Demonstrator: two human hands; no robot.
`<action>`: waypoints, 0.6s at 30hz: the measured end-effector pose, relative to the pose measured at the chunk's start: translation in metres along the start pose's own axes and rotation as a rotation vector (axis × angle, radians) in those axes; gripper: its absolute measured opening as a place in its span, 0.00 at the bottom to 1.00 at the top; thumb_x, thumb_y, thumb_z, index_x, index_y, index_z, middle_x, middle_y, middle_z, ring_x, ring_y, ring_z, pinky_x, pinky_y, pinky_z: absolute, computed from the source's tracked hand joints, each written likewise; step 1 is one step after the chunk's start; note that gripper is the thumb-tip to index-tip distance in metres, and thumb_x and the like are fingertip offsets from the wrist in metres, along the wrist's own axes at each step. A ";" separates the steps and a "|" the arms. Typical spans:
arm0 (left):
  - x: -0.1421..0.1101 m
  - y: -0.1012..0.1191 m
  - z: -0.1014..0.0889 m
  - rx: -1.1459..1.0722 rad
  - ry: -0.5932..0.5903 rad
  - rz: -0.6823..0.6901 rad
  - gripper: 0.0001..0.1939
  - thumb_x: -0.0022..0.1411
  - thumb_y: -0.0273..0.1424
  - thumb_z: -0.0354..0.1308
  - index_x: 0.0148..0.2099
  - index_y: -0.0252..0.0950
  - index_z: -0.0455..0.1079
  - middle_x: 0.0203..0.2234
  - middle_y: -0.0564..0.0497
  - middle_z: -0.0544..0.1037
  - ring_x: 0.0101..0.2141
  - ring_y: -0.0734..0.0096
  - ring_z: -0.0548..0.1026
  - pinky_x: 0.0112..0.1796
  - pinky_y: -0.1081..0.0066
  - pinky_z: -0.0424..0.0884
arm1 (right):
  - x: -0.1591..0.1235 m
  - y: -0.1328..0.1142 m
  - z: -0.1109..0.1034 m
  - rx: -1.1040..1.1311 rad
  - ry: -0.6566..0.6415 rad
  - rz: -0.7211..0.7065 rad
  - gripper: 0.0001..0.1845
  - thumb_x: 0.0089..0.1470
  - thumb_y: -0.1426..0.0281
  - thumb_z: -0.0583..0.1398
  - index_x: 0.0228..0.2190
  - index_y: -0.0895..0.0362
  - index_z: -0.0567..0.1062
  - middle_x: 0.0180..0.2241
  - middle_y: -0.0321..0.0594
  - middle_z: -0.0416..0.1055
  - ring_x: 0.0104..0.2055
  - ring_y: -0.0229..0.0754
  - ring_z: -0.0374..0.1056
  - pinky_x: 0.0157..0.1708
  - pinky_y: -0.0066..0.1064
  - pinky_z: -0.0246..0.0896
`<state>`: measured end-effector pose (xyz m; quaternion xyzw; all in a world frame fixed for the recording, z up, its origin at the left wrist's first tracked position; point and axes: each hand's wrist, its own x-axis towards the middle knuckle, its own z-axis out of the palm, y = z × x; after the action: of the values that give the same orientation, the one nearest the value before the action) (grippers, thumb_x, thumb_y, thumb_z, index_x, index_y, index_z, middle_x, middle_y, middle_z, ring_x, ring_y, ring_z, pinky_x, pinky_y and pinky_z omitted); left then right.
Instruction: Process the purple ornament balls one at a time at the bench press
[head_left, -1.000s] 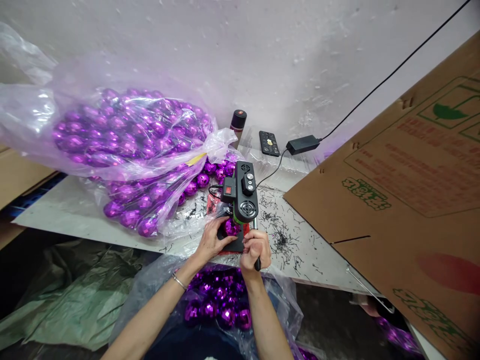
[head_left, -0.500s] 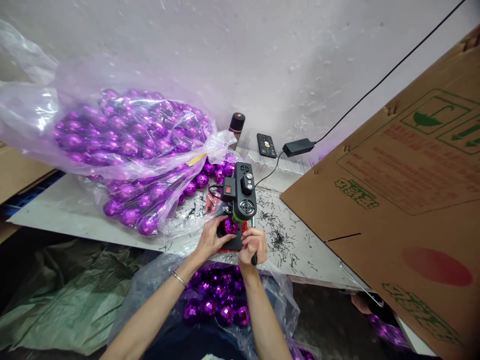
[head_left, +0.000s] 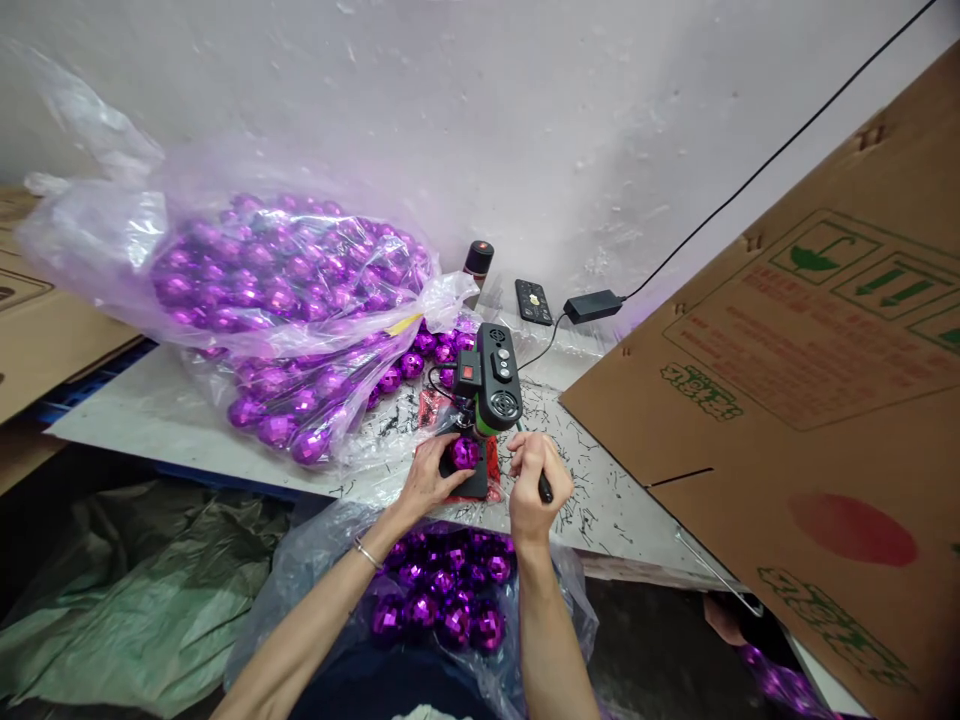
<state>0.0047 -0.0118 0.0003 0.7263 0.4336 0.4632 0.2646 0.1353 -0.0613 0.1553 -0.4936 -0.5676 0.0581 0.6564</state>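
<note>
A small black bench drill press with a green band stands at the table's front edge. My left hand is closed around a shiny purple faceted ball, holding it on the press's black base under the head. To the right, my right hand is wrapped around the press's lever handle, whose black end sticks out of the fist. Below the table edge, an open clear bag in front of my body holds several more purple balls.
A large clear bag of purple balls lies at the left. Thin black bits litter the white table. A phone, a power adapter and a dark can sit by the wall. A big cardboard box leans in from the right.
My right hand has swung right, away from the press, with the lever handle still in it. My left hand stays at the ball, which now shows more clearly. The view has shifted slightly.
</note>
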 end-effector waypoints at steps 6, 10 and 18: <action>-0.058 0.013 -0.012 0.129 -0.070 0.172 0.39 0.64 0.47 0.68 0.71 0.39 0.61 0.64 0.33 0.71 0.64 0.41 0.72 0.63 0.40 0.69 | -0.007 0.007 0.003 0.021 0.027 -0.077 0.22 0.71 0.71 0.53 0.22 0.54 0.67 0.22 0.32 0.66 0.30 0.37 0.69 0.33 0.31 0.62; -0.036 0.008 -0.033 0.199 0.021 0.093 0.37 0.69 0.47 0.62 0.73 0.40 0.59 0.66 0.34 0.69 0.65 0.44 0.71 0.62 0.44 0.71 | -0.013 0.012 0.005 0.021 0.041 -0.110 0.21 0.70 0.72 0.53 0.22 0.54 0.67 0.23 0.33 0.66 0.30 0.38 0.70 0.33 0.32 0.62; 0.109 -0.042 -0.083 0.613 0.048 -0.144 0.26 0.64 0.20 0.49 0.63 0.31 0.68 0.58 0.30 0.75 0.61 0.41 0.70 0.59 0.42 0.69 | -0.016 0.016 0.004 -0.001 0.009 -0.136 0.20 0.69 0.73 0.52 0.23 0.54 0.67 0.24 0.34 0.67 0.29 0.39 0.69 0.32 0.34 0.61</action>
<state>-0.0653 0.1025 0.0515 0.7285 0.6093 0.3081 0.0552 0.1348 -0.0610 0.1324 -0.4546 -0.5968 0.0110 0.6611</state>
